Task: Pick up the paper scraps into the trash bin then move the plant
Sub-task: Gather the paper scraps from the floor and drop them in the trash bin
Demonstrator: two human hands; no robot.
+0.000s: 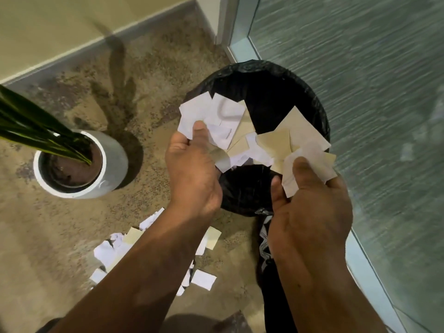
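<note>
Clearly both hands grip bunches of paper scraps [230,121] over the black-lined trash bin [310,97]: the left hand [192,169] thumb-pinches white pieces, the right hand [312,212] white and tan ones. Light, limp and slippery, they probably need pinching in stacks. More loose scraps [113,253] lie on the carpet just beside the bin, and the potted plant [81,162] stands near the wall with open floor around it.

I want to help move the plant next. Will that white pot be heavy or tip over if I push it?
The white pot is probably heavy: it looks thick-walled and full of soil. The long leaves lean to one side, so it may tip if pushed near its top. On the rough carpet it likely drags rather than slides.
</note>
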